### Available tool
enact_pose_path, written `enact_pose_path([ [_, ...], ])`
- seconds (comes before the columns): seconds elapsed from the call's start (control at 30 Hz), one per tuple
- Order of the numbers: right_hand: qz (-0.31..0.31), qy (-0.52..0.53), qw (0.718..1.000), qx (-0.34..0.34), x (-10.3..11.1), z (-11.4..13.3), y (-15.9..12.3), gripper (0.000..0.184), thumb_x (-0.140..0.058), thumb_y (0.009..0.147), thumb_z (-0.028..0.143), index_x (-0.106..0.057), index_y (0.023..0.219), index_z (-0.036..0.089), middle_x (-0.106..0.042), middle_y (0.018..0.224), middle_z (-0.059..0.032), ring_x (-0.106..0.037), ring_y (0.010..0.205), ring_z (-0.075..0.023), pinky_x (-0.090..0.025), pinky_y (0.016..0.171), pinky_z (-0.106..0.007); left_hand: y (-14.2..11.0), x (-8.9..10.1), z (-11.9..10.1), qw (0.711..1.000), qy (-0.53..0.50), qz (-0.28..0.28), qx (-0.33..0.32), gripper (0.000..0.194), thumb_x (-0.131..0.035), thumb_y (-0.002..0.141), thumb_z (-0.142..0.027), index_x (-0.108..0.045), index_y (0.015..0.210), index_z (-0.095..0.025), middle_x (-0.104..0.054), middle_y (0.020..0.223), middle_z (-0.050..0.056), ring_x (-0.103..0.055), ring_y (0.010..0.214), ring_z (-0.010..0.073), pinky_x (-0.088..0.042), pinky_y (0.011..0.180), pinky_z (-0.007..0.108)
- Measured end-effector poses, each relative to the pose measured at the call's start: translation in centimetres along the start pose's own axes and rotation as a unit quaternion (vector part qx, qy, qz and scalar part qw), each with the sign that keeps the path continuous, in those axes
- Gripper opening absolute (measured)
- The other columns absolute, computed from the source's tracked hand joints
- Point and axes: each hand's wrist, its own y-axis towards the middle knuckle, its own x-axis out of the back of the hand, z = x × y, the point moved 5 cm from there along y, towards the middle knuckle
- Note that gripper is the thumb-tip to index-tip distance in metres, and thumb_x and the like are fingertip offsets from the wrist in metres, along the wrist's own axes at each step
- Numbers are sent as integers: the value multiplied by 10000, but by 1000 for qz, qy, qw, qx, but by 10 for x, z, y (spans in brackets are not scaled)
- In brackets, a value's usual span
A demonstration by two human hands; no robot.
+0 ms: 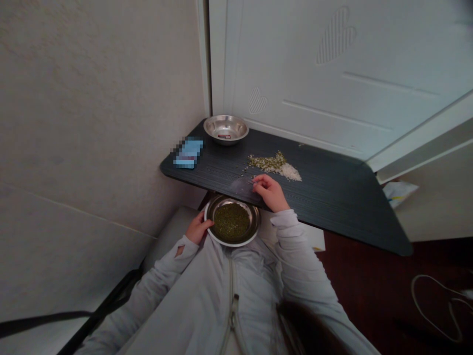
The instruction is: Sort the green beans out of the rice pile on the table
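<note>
My left hand [197, 227] grips the left rim of a steel bowl [254, 222] held at my lap, under the table's near edge. Green beans, probably mung beans [231, 222], cover the bowl's bottom. Over the table's near edge, my right hand [270, 191] has its fingers curled together close to the tabletop; whether tiny grains are between them I cannot make out. Just beyond it lies a loose pile of mixed green beans and white grains [271, 162], with a whiter heap of rice-like grains [291, 172] at its right end. A few stray grains are scattered near my fingertips.
On the dark table [332, 197], a second steel bowl [226, 129] with a small red label inside stands at the back left. A blurred blue object [189, 153] lies left. A wall and a white door [295, 59] border the table. A pale cable [436, 301] lies on the floor.
</note>
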Motion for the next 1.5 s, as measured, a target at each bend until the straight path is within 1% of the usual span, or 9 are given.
enact_pose_path([
  [0.13,-76,-6,997,9,7,0,1,205,-454,648,301,-504,810,184,-439,567,45,-398,521,-76,-322,519,-201,-1,1,-1,1000,-9,-18,2,396,-572,469,-192,-585,858,-118,-627,768,30,-530,798,220,-370,780,351],
  [0.23,-103,-26,994,11,10,2,0,226,-449,655,317,-518,827,188,-446,598,34,-399,542,-82,-333,539,-208,0,1,1,1000,-16,-15,2,415,-572,469,-193,-579,878,-118,-626,779,31,-527,812,222,-369,785,354],
  [0.5,-80,-65,995,11,8,5,0,245,-442,663,318,-546,843,187,-485,610,21,-420,550,-90,-342,553,-219,2,1,2,1000,0,2,0,438,-576,489,-209,-554,914,-109,-612,852,48,-525,817,214,-358,800,360],
  [0.67,-75,-49,996,13,8,4,0,243,-445,662,320,-546,837,185,-475,611,23,-417,552,-88,-344,551,-211,3,1,2,1000,6,8,-1,429,-576,493,-206,-559,912,-112,-612,861,48,-520,833,221,-355,804,359],
  [0.83,-202,-53,978,-15,22,-3,-2,281,-401,680,334,-530,870,172,-467,613,17,-410,558,-94,-349,564,-218,0,2,-2,1000,4,-13,9,407,-575,474,-187,-582,876,-126,-625,798,35,-519,836,234,-356,797,355],
  [0.9,-227,-52,972,-26,26,-5,-2,293,-392,681,338,-527,877,166,-464,611,17,-407,557,-95,-350,564,-219,-2,1,-4,1000,0,-18,10,403,-574,465,-181,-587,865,-127,-628,780,32,-519,836,237,-357,794,355],
  [1.13,-156,-17,987,-34,33,-15,1,281,-448,651,343,-535,858,174,-480,625,20,-411,551,-88,-348,551,-213,-1,-2,-3,1000,-10,-1,7,414,-575,476,-207,-567,879,-112,-620,781,37,-526,818,225,-363,789,362],
  [1.27,-156,-6,988,-19,38,-15,-2,292,-448,657,350,-527,874,170,-501,660,10,-427,569,-89,-357,567,-221,0,-3,-2,1000,-20,8,11,430,-573,481,-209,-554,897,-102,-618,778,40,-536,792,216,-373,775,364],
  [1.5,-133,-24,991,-3,22,2,-8,246,-452,657,336,-510,835,177,-502,666,7,-443,571,-92,-370,568,-223,1,-1,0,1000,-13,4,6,396,-579,478,-214,-567,860,-113,-620,777,36,-538,779,213,-378,769,357],
])
